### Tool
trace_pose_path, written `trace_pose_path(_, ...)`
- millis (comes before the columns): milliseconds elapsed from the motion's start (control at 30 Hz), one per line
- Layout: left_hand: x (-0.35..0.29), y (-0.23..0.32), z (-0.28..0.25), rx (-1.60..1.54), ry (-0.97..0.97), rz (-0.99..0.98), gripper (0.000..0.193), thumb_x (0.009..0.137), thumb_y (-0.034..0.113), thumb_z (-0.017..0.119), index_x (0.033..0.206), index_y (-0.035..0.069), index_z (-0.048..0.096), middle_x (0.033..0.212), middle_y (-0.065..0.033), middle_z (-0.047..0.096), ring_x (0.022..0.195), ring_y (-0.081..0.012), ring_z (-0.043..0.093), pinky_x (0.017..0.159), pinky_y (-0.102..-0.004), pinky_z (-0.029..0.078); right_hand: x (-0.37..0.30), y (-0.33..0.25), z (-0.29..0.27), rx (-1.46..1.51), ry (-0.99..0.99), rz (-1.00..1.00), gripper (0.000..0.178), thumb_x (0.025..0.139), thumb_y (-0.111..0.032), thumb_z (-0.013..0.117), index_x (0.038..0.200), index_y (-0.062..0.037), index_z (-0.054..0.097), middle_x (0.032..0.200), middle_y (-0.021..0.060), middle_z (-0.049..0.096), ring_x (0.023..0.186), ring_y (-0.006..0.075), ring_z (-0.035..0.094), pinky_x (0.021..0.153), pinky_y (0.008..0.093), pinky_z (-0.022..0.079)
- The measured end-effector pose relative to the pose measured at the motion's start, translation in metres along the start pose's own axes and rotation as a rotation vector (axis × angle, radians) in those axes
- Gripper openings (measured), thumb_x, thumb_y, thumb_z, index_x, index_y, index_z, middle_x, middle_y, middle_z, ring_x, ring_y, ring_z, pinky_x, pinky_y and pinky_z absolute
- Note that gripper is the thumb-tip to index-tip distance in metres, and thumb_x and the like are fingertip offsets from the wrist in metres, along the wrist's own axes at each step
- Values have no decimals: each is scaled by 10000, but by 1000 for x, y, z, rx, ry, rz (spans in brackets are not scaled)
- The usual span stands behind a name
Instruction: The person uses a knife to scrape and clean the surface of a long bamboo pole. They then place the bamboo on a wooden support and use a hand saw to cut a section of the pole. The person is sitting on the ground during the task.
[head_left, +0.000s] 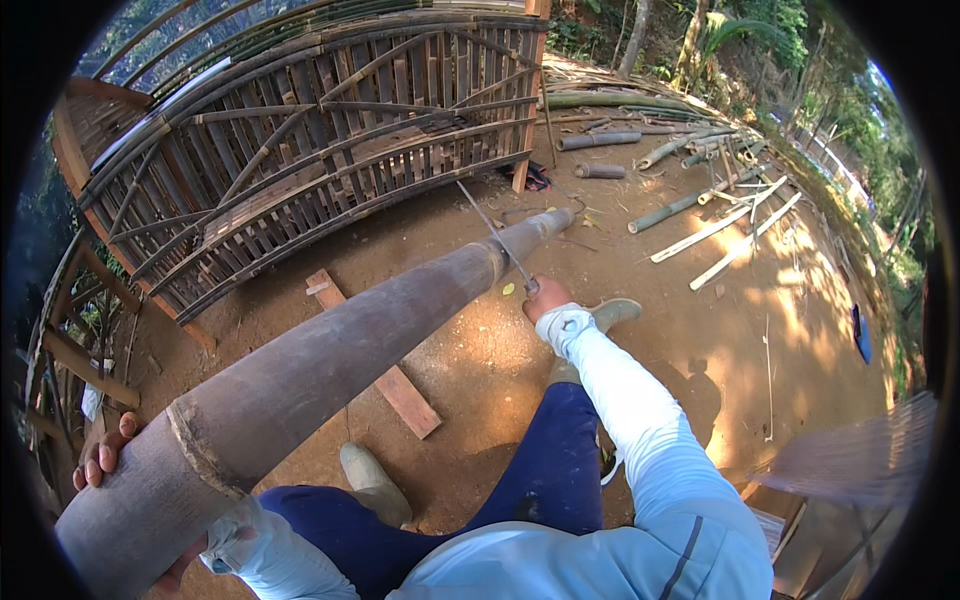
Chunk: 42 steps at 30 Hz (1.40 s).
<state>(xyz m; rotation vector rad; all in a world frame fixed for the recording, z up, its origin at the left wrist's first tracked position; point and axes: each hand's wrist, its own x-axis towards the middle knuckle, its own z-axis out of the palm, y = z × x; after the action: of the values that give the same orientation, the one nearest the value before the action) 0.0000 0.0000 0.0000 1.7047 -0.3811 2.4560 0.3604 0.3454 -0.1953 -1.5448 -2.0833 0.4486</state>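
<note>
A thick grey-brown bamboo pole [330, 365] slants from the lower left up toward the upper middle. At its near end my left hand [106, 452] grips it, fingers curled over the far side and the palm hidden underneath. My right hand [545, 296] is closed around the near end of a long, thin straight-bladed tool [483, 216]. That blade lies across the pole, close to a node ring; its exact kind is hard to make out. A reddish wooden plank [407, 402] lies on the ground beneath the pole.
A slatted bamboo structure [330, 150] on wooden posts stands at the upper left. Cut bamboo lengths [665, 212] and pale split strips [745, 245] litter the ground at the upper right. My boots [375, 480] stand on bare earth. A blurred slatted object [850, 455] is at the lower right.
</note>
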Motion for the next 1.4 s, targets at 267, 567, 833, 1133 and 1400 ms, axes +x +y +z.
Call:
trace_pose_path(267, -4, -15, 12, 299, 242, 31, 974, 611, 554, 810, 1317, 1, 431, 1318, -194, 464, 1247, -337, 442, 1096, -517, 294, -15, 15, 3, 85, 25, 139, 241, 729, -152, 656, 940, -48, 601, 859, 225, 643, 855, 425, 618, 750, 463, 486)
trace_pose_path(567, -15, -1, 40, 614, 645, -31, 883, 800, 530, 682, 1413, -3, 336, 1429, -270, 373, 1327, -403, 374, 1134, -533, 265, -37, -68, 7, 129, 107, -10, 216, 758, -158, 641, 936, -50, 583, 861, 249, 630, 845, 446, 600, 731, 489, 481)
trace_pose_path(833, -15, 9, 19, 575, 590, -111, 934, 744, 521, 686, 1378, -59, 321, 1360, -282, 423, 1302, -416, 400, 1113, -567, 294, -26, -53, 7, 124, 49, 5, 186, 777, -142, 617, 935, -50, 582, 841, 251, 631, 829, 457, 605, 722, 500, 486)
trace_pose_path(1133, -12, 17, 13, 572, 486, -98, 993, 706, 478, 738, 1386, -66, 262, 1334, -286, 393, 1286, -441, 399, 1101, -576, 330, -19, -44, 23, 157, 58, -60, 227, 740, -146, 653, 934, -46, 587, 844, 239, 632, 830, 449, 603, 724, 481, 484)
trace_pose_path(1400, -14, 23, 11, 481, 456, -149, 958, 710, 483, 710, 1371, -89, 317, 1344, -292, 422, 1307, -438, 380, 1110, -581, 296, -24, -52, 16, 196, 47, -101, 221, 751, -131, 639, 949, -44, 596, 867, 238, 642, 840, 446, 610, 744, 481, 493)
